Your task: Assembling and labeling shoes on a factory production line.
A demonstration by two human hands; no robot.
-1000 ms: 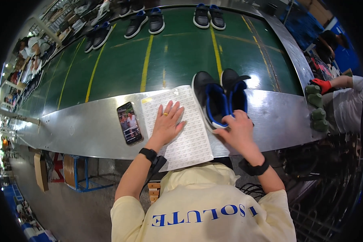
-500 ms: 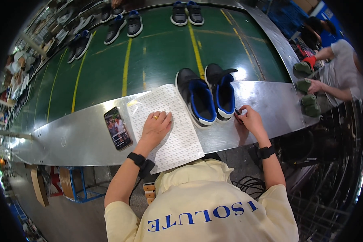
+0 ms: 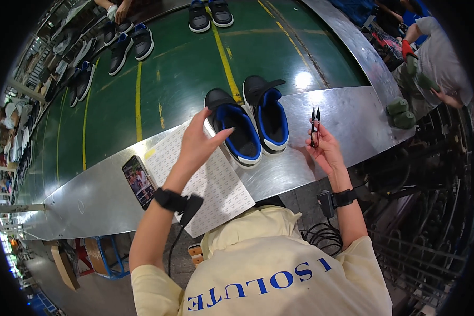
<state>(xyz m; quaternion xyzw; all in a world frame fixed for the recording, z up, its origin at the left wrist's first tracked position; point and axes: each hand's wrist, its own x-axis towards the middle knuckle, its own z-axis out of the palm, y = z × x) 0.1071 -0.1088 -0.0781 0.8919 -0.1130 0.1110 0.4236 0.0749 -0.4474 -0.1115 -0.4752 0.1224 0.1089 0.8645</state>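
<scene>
A pair of black shoes with blue lining and white soles stands in front of me, toes pointing away: the left shoe (image 3: pixel 247 152) and the right shoe (image 3: pixel 275 129), whose strap sticks up. My left hand (image 3: pixel 196 146) is at the left shoe's outer side, thumb and fingers spread around its opening; whether it touches the shoe I cannot tell. To the right of the pair, my right hand (image 3: pixel 326 150) holds red-handled thread snips (image 3: pixel 315 129), black blades pointing away. Under my left forearm lies a white sheet of small printed labels (image 3: pixel 216 184).
A phone (image 3: pixel 138 181) lies left of the sheet on the metal ledge (image 3: pixel 84 203). Beyond runs a green conveyor belt (image 3: pixel 179 79) carrying more dark shoes (image 3: pixel 143 42). Another person's hands (image 3: pixel 122 11) reach in at the far left. At right, a person (image 3: pixel 442 52) handles green shoes (image 3: pixel 400 113).
My left hand has lifted off the label sheet and moved to the left shoe. My right hand has raised the snips off the ledge. The view has shifted.
</scene>
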